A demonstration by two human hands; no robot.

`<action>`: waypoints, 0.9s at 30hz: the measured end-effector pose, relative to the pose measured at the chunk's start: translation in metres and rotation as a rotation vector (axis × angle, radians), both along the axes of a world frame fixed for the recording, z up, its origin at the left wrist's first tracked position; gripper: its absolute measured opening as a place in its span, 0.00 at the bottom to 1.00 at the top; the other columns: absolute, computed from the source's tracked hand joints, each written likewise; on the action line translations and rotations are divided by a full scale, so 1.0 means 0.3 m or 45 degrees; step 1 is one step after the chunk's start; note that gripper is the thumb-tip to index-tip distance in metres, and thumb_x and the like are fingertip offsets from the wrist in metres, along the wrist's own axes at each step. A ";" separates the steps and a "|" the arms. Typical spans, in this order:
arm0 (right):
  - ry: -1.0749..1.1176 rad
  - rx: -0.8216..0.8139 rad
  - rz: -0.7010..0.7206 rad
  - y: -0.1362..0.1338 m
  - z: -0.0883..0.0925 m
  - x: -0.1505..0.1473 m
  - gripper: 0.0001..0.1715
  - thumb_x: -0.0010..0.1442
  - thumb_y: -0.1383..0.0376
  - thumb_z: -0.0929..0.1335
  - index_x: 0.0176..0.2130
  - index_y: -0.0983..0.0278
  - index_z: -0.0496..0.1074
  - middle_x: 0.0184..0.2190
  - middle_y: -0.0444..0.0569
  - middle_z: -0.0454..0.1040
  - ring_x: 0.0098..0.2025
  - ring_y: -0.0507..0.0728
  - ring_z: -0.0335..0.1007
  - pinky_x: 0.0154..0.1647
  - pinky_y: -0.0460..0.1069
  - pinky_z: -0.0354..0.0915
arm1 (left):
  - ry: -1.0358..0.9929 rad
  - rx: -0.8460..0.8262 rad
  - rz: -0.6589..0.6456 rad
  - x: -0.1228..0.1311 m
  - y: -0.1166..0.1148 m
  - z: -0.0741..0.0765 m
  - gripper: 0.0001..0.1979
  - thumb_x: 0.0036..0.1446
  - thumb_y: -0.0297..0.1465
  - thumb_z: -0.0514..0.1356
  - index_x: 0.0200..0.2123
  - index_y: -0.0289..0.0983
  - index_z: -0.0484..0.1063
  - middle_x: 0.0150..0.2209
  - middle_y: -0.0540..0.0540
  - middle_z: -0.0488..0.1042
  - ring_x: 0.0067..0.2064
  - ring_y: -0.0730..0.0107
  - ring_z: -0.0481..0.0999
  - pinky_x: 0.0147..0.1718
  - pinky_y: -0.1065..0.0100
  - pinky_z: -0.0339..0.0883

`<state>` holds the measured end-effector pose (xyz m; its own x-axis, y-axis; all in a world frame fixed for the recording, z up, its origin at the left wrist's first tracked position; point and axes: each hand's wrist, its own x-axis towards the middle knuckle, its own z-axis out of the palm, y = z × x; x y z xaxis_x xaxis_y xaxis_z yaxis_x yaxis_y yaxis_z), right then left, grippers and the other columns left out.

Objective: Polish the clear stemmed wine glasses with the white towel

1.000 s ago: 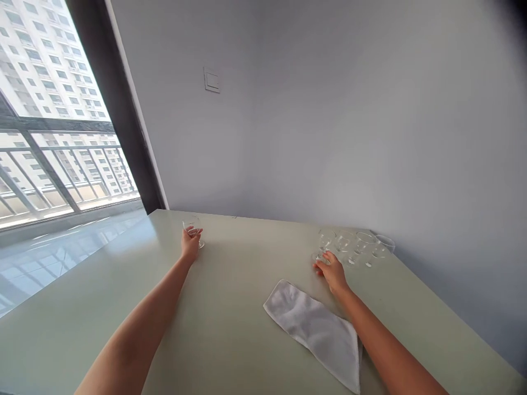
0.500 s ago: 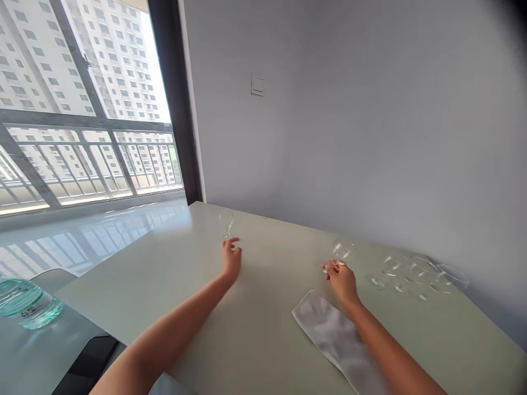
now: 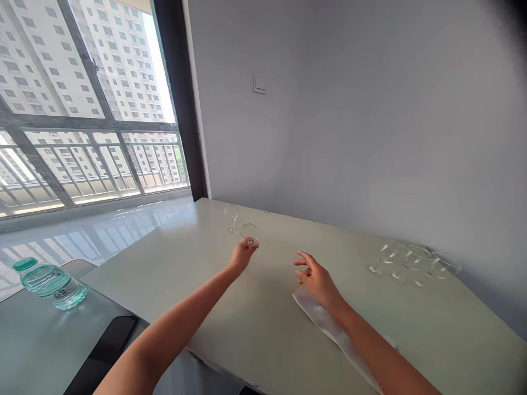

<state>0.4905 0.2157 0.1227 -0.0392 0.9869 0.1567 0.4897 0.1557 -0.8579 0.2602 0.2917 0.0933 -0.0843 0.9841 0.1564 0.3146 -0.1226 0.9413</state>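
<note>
My left hand [image 3: 240, 258] is closed around a clear stemmed wine glass [image 3: 248, 230], with its bowl showing above the fingers. Just behind it, toward the far edge, another wine glass [image 3: 233, 218] stands upright on the pale table [image 3: 263, 318]. My right hand [image 3: 315, 277] is in the air over the table, fingers apart and nothing in them. Below that hand and forearm lies a folded light grey cloth [image 3: 319, 318], partly covered by the arm.
At the right, near the wall, several clear stemmed glasses [image 3: 414, 258] stand close together. On a lower surface at the left are a clear bottle with a green cap [image 3: 53, 282] and a black flat object [image 3: 102, 354]. A grey wall [image 3: 370, 120] borders the table's far side.
The wine glass that was in my right hand is now in my left. My right hand has moved left and opened; my left hand has closed. The view has shifted slightly.
</note>
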 end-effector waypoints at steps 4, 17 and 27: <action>-0.034 0.018 -0.312 -0.007 -0.058 0.214 0.21 0.48 0.62 0.63 0.45 0.59 0.66 0.44 0.49 0.72 0.25 0.51 0.69 0.29 0.48 0.64 | -0.086 -0.116 0.151 -0.189 0.110 -0.024 0.12 0.44 0.38 0.60 0.31 0.37 0.72 0.27 0.47 0.74 0.28 0.69 0.70 0.31 0.68 0.62; 0.519 -0.059 -0.923 0.035 -0.230 0.573 0.22 0.40 0.68 0.64 0.39 0.67 0.66 0.43 0.57 0.70 0.20 0.48 0.66 0.15 0.43 0.59 | -0.170 -0.224 0.297 -0.311 0.297 -0.046 0.16 0.31 0.34 0.65 0.29 0.35 0.72 0.22 0.49 0.71 0.21 0.76 0.63 0.23 0.69 0.59; 0.516 -0.010 -0.982 0.210 -0.247 0.634 0.20 0.40 0.63 0.67 0.37 0.65 0.65 0.42 0.53 0.69 0.24 0.49 0.69 0.19 0.43 0.65 | -0.096 -0.096 0.770 -0.298 0.175 -0.037 0.17 0.39 0.24 0.56 0.37 0.39 0.66 0.38 0.44 0.66 0.36 0.65 0.67 0.36 0.60 0.61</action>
<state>0.6808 0.2788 0.0486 0.6977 0.7164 0.0067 0.1126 -0.1004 -0.9886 0.1708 0.3442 0.0822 -0.6391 0.7667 0.0600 0.2398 0.1245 0.9628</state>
